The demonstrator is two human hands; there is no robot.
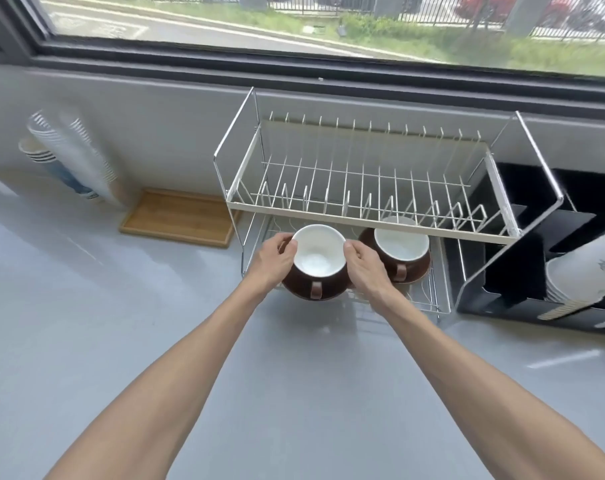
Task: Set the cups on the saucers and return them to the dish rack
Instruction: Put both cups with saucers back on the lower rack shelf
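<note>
Hands hold a brown cup [316, 263] with a white inside — the left hand [275, 259] on its left side, the right hand [365, 266] on its right, fingers curled tight against it. The cup sits on a brown saucer [296, 293] at the front edge of the dish rack [370, 216], on the low shelf. Its handle faces the person. Just beside it, farther in, a second cup [401, 247] sits on its saucer [419, 270]. The top shelf holds only wires.

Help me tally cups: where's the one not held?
In the head view, the second cup sits on the dish rack's lower tier, right of the held cup.
</note>
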